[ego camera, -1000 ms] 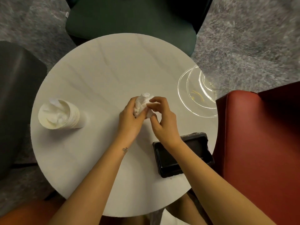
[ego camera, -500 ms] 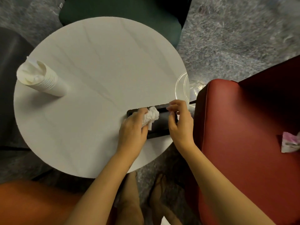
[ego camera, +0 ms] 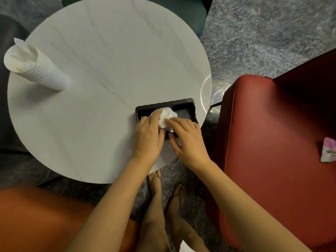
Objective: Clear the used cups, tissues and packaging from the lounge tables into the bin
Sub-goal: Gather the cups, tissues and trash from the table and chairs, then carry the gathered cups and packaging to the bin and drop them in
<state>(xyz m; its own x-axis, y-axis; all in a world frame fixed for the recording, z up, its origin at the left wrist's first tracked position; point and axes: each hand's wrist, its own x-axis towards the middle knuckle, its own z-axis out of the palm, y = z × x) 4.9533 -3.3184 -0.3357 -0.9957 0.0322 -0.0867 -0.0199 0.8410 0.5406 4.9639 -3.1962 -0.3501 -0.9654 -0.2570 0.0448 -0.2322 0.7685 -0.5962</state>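
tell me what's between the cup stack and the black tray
Nothing: in the head view, only bare tabletop lies between the cup stack and the black tray.

We count one round table. On it stand one stack of paper cups at the far left, nested too tightly to number, one black tray and one crumpled tissue. One clear plastic lid lies at the right edge. Four seats ring the table: red seat, green seat, orange seat and grey seat. There is one pink packet, and two hands: left hand, right hand.
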